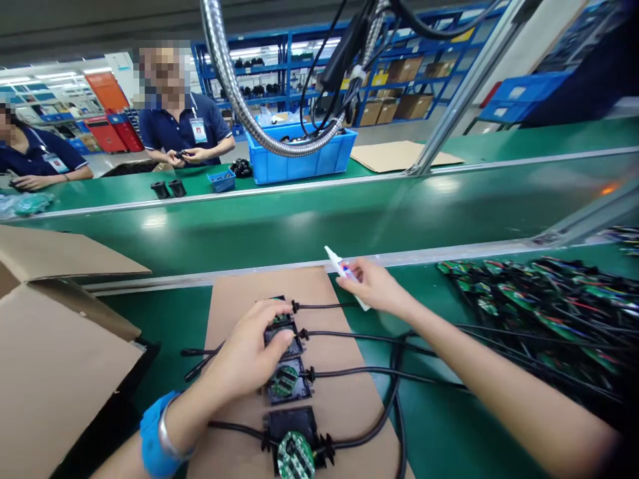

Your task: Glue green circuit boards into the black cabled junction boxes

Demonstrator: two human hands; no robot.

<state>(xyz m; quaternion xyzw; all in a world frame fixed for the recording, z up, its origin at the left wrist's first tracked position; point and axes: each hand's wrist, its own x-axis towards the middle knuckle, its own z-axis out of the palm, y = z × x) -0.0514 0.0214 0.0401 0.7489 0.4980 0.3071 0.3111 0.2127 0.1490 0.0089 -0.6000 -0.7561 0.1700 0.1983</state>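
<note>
A white glue tube point(341, 265) with a pointed nozzle is held in my right hand point(369, 283), its tip pointing up and left. My left hand point(259, 336) reaches over the upper black housings, thumb and fingers apart. Its fingertips touch or hover just above them; I cannot tell which. Several black plastic housings point(294, 420) lie in a column on a cardboard sheet point(319, 286). Green round circuit boards point(295, 456) sit in or on them. A black cable point(344, 370) leads right from each housing. My left hand partly hides the upper housings.
An open cardboard box point(64, 372) stands at left. Wired circuit boards point(529, 299) are piled at right. Above hangs a metal flexible conduit point(234, 100). Beyond the green bench, a blue bin point(299, 163) stands near a person point(184, 126) handling a small dark part; another person sits farther left.
</note>
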